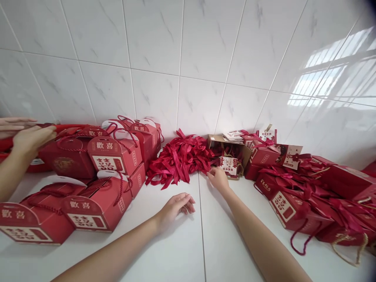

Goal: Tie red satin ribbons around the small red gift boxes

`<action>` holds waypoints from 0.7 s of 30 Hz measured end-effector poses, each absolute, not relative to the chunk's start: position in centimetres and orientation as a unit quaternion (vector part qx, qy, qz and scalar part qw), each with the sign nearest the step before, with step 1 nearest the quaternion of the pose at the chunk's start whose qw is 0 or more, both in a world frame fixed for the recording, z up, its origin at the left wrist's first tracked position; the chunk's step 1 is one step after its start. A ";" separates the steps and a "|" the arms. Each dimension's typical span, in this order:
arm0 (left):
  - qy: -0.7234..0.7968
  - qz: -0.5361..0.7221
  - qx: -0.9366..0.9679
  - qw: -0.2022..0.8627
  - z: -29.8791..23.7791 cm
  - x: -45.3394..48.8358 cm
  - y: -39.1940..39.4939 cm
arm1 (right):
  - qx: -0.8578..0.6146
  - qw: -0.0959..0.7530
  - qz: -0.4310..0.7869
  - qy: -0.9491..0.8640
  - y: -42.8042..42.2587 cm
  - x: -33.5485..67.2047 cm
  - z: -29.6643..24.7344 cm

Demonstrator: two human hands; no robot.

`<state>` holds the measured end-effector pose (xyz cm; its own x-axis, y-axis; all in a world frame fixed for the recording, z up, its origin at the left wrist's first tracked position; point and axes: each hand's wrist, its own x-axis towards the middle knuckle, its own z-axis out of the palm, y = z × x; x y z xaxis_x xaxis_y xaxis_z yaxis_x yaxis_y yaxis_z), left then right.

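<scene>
My right hand (219,178) reaches forward to the right edge of a heap of red ribbons (183,156) beside the wall. Its fingers are drawn together there; what lies between them, if anything, is too small to make out. Just right of these fingers, an open brown cardboard box (246,158) lies on its side, with a printed card (228,165) at its mouth and dark red items inside. My left hand (178,205) hovers in front of the heap, over the white surface (188,246). Its fingers are loosely bent, a little apart, holding nothing.
Several red gift boxes with rope handles (101,203) stand stacked at left. Another person's hands (32,137) work behind them at the far left. Red boxes tied with ribbon (302,211) are piled at right. A tiled wall (155,90) closes off the back.
</scene>
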<state>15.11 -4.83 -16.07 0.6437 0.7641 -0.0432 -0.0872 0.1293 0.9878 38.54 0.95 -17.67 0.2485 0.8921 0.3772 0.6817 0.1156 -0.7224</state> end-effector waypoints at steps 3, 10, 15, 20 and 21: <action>0.290 0.304 0.585 0.694 -16.1 15.1 -4.8 | -0.631 0.494 0.145 -0.580 0.8 39.3 -15.7; 0.282 0.315 0.566 0.708 -16.5 15.2 -4.7 | -0.499 0.649 0.217 -0.531 -1.9 39.4 -9.9; 0.276 0.318 0.576 0.701 -16.4 15.1 -4.7 | -0.395 0.730 0.242 -0.502 -5.6 38.2 -5.6; 0.305 0.317 0.618 0.651 -16.8 15.4 -5.0 | -0.269 0.809 0.193 -0.486 -11.0 38.2 -1.9; 0.315 0.320 0.627 0.636 -16.7 15.5 -5.1 | -0.258 0.818 0.173 -0.484 -12.1 38.5 -1.5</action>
